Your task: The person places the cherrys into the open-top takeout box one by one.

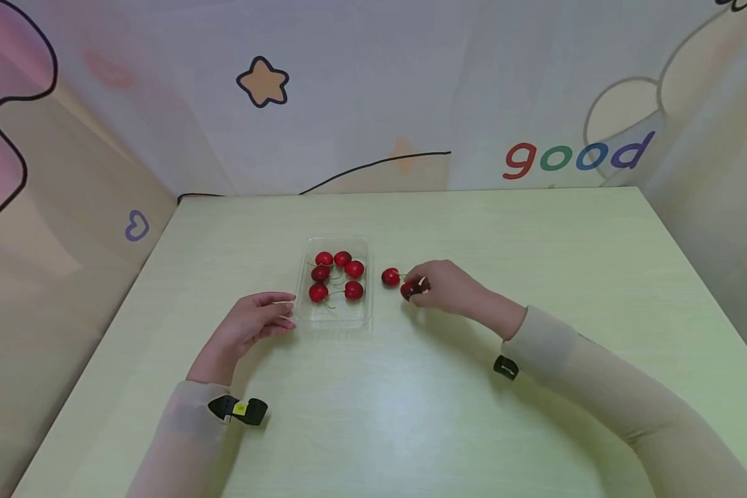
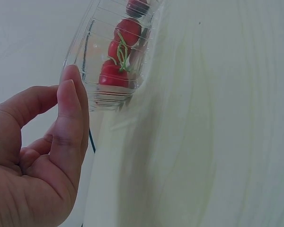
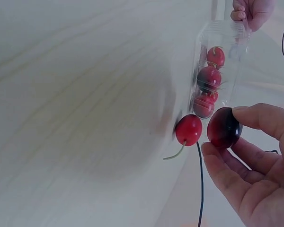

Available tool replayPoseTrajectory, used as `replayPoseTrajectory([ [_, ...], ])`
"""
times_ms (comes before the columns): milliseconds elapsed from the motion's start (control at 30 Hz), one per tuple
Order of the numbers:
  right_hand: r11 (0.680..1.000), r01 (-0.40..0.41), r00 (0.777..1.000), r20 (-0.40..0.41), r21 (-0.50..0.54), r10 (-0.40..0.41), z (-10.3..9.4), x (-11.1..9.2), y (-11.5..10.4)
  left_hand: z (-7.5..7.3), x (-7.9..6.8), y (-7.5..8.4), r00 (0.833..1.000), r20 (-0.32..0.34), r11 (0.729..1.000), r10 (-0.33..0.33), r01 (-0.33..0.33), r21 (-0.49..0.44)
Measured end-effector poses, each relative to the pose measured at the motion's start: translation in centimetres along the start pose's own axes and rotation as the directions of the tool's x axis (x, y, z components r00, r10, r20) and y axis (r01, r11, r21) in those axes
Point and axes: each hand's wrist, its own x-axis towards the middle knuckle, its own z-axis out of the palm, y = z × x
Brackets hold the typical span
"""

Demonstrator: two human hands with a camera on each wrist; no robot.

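Right hand: a dark cherry (image 3: 224, 127) is pinched between the thumb and fingertips of the right hand (image 1: 447, 285); the fingers are curled narrowly round it, as is seen plainly in the right wrist view. The hand lies low over the table, just right of the tray.
Held cherry: it is darker than the others and is held just above the table (image 1: 473, 228), close beside the loose cherry; no stem can be made out on it.
Loose cherry: a bright red cherry (image 1: 390, 277) lies on the table between the tray and the right hand, apart from the tray wall. Its green stem is seen in the right wrist view.
Left hand: the left hand (image 1: 249, 326) is rested on the table at the tray's left near corner, fingers relaxed and nearly straight; nothing is held. The fingertips are at the tray wall, but whether it is touched cannot be told.
Tray: a clear plastic tray (image 1: 361, 319) stands on the table between the two hands. Six red cherries with green stems are held in it, gathered in its far half.
Table: a pale green top with a faint wood grain.
Wall: a star and the word "good" are printed on it.
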Motion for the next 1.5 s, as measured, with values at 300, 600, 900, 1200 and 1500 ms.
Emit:
replayPoseTrajectory([
  [300,1.000,0.012,1.000,-0.002,-0.004,-0.012,-0.7,0.3,-0.5,0.0,0.0,-0.1,1.000,-0.004,1.000,-0.009,0.009,0.003],
  [600,0.997,0.083,0.997,0.001,-0.013,-0.083,-1.5,0.3,-1.4,0.1,-0.1,-0.2,1.000,-0.005,1.000,-0.010,0.010,0.007],
  [900,0.992,0.127,0.992,0.027,-0.005,-0.126,-1.6,0.6,-2.3,0.1,-0.1,-0.2,1.000,-0.001,1.000,-0.006,0.006,-0.002],
  [1200,0.986,0.165,0.985,0.043,0.025,-0.166,-1.6,1.4,-3.1,0.1,0.0,-0.3,1.000,-0.001,1.000,-0.004,0.004,-0.003],
  [1500,0.986,0.164,0.983,0.075,0.034,-0.166,-1.3,2.3,-3.8,-0.1,0.1,-0.2,1.000,-0.001,1.000,-0.009,0.009,-0.003],
])
